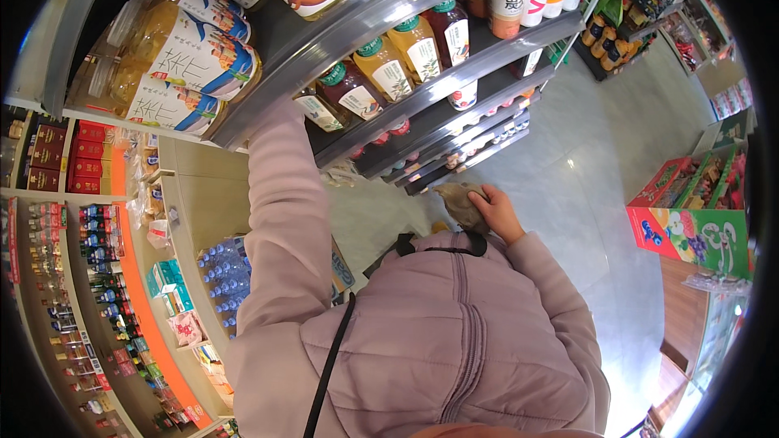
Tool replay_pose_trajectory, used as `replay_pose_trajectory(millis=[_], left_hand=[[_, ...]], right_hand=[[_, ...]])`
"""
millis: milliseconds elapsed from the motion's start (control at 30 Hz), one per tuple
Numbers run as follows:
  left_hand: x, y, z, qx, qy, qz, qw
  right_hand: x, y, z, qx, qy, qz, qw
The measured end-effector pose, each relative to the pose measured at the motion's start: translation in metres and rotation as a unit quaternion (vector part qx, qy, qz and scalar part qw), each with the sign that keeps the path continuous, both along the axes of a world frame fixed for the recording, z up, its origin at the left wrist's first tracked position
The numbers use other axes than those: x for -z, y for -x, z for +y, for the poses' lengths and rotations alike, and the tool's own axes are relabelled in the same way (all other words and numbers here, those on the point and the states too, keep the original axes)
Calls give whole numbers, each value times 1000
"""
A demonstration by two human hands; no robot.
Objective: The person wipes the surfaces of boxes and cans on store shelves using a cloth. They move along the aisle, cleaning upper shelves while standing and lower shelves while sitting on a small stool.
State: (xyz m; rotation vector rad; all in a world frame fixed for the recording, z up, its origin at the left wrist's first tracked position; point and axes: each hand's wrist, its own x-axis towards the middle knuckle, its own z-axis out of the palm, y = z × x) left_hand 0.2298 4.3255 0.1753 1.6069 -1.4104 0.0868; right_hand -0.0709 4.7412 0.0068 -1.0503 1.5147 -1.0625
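My right hand (pixel 496 213) grips a crumpled grey-brown cloth (pixel 462 205) in front of my jacket (pixel 420 322), low beside the drink shelves. My left sleeve (pixel 283 207) reaches up to the shelf at the left, where the clear front rail (pixel 341 42) hides the left hand; what it touches cannot be seen. Large bottles of yellow tea (pixel 195 58) with white illustrated labels lie sideways in view just left of that sleeve. To its right, on a lower shelf, are tea bottles with green caps (pixel 383 67), some amber and some dark.
Wall shelves with small bottles (pixel 100 292) and red boxes (pixel 91 155) line the left side. Packs of blue-capped water bottles (pixel 225 274) stand on the floor beside my left arm. At the right is a colourful cardboard display box (pixel 694 231) on a wooden counter (pixel 688 310).
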Motion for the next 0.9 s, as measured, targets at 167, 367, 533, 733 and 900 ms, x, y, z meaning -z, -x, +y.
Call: replay_pose_trajectory(millis=[167, 367, 533, 733, 900], left_hand=[[7, -26, 46, 28, 25, -22, 999], [4, -37, 84, 54, 32, -62, 996], [-3, -36, 105, 72, 31, -101, 992], [-8, -34, 124, 81, 20, -151, 985], [-13, -34, 130, 82, 12, -183, 980]], right_hand=[[5, -4, 0, 0, -15, -39, 999], [7, -11, -3, -30, -15, -45, 998], [7, -18, -5, -45, -16, -35, 998], [1, -27, -9, -67, -4, -20, 998], [-6, -34, -12, -81, 4, -9, 997]])
